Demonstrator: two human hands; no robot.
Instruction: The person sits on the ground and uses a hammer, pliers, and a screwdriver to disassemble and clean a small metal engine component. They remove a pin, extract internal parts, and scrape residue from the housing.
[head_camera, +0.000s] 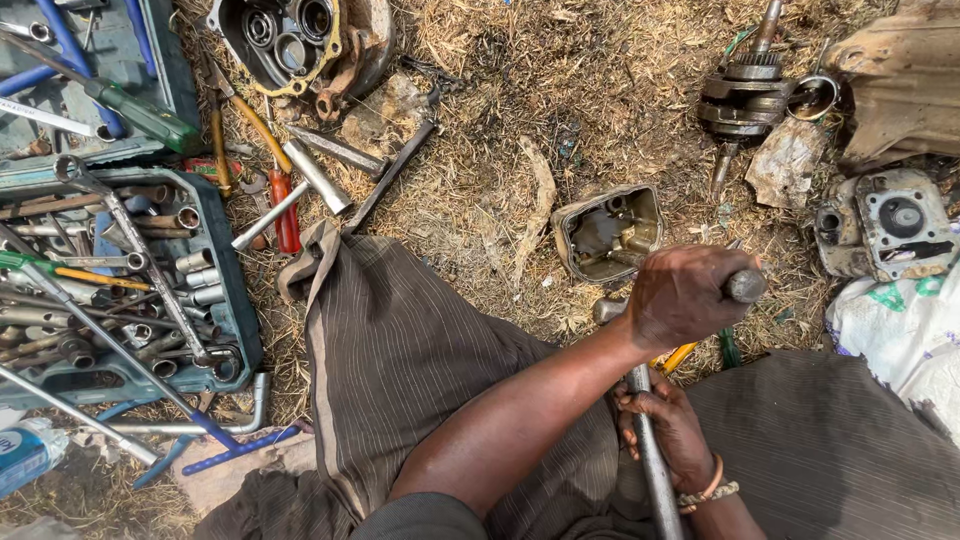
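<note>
Seated on dry, straw-strewn ground (500, 130), knees apart under striped brown trousers (400, 350). Left hand (685, 295) closed in a full fist over the crossbar of a T-handle wrench (745, 286), palm down, both ends of the bar protruding from either side of the fist. Right hand (670, 425) wrapped tight around the upright shaft of the same wrench lower down, between the knees, beaded bracelet at the wrist. Lower end of the shaft runs out of the bottom of the view; what it engages cannot be told. Just beyond the left hand, lying on the ground: an open metal engine cover (607, 232), hollow side up. Farther out, upper right: a crankshaft with gear (748, 90), and beside it to the right a cylinder head (885, 222). Upper centre: a round engine casing (290, 40) showing bearings inside. To the left: an open blue tool tray (235, 300) packed with sockets, spanners and extension bars, with a red-handled screwdriver (285, 210) and loose steel tubes lying on the ground alongside. White printed sack (900, 320) at the right edge.
</note>
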